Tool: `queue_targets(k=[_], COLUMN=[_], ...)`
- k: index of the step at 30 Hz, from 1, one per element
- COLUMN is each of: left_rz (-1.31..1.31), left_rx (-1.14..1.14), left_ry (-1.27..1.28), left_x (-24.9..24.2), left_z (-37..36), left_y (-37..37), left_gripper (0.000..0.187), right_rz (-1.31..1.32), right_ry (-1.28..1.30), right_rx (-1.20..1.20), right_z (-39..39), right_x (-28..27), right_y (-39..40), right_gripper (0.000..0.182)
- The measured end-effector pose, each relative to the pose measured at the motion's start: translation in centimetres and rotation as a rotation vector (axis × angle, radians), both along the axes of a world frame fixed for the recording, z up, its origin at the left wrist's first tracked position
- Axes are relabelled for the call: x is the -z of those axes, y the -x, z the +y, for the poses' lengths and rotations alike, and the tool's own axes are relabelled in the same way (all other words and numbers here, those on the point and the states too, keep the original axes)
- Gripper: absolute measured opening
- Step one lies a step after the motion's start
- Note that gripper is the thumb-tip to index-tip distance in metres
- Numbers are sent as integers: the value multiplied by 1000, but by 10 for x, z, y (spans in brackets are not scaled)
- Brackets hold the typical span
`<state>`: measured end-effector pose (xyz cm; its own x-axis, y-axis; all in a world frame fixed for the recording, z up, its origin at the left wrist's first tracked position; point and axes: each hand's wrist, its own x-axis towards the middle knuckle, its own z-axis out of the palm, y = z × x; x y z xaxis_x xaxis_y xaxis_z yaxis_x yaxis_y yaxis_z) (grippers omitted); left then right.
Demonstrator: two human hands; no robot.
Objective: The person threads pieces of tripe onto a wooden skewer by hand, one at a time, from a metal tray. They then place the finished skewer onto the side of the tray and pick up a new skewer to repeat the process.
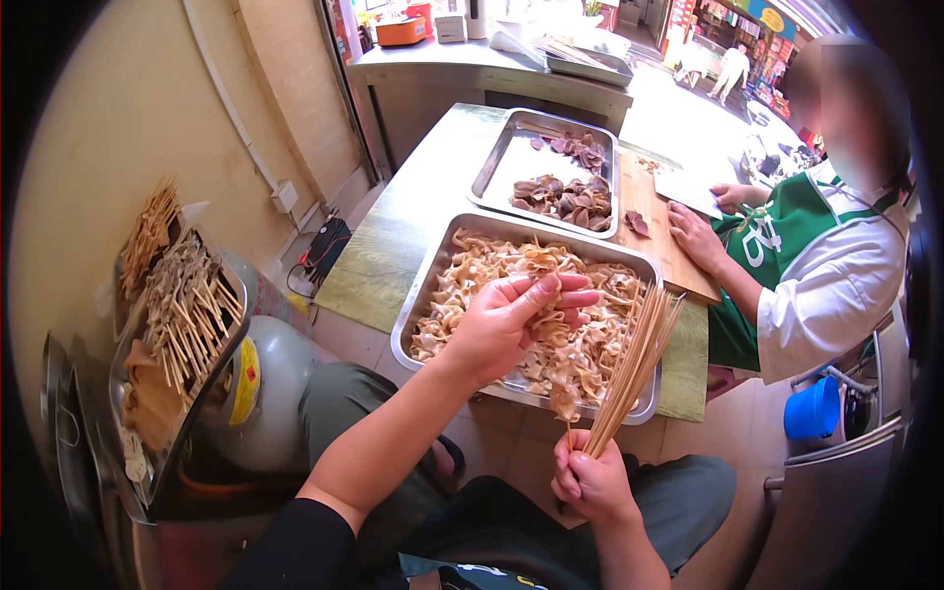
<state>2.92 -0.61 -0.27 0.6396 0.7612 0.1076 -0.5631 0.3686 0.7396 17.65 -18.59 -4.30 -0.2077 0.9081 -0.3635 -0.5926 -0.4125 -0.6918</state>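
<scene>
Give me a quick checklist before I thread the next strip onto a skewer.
1. Left hand has a strip pinched: ok.
2. Right hand grips the skewers: ok.
3. One skewer singled out from the bundle: cannot tell.
4. Tray of strips within reach: ok.
5. Co-worker's hands away from yours, on the board: ok.
6. Rack of finished skewers has room: cannot tell.

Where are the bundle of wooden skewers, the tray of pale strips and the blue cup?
bundle of wooden skewers (634, 369), head view, middle of the sticks.
tray of pale strips (418, 313), head view, left metal rim.
blue cup (811, 411), head view, its side.
</scene>
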Motion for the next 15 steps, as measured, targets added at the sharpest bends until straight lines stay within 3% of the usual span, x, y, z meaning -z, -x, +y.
queue_targets(k=[15], left_rz=[57], left_rx=[11], left_ry=[-69], left_x=[1], left_z=[4], left_y=[6], left_gripper=[47], right_rz=[11], right_ry=[-29], right_rx=[7], right_z=[-2], right_x=[7], right_y=[0], right_gripper=[8])
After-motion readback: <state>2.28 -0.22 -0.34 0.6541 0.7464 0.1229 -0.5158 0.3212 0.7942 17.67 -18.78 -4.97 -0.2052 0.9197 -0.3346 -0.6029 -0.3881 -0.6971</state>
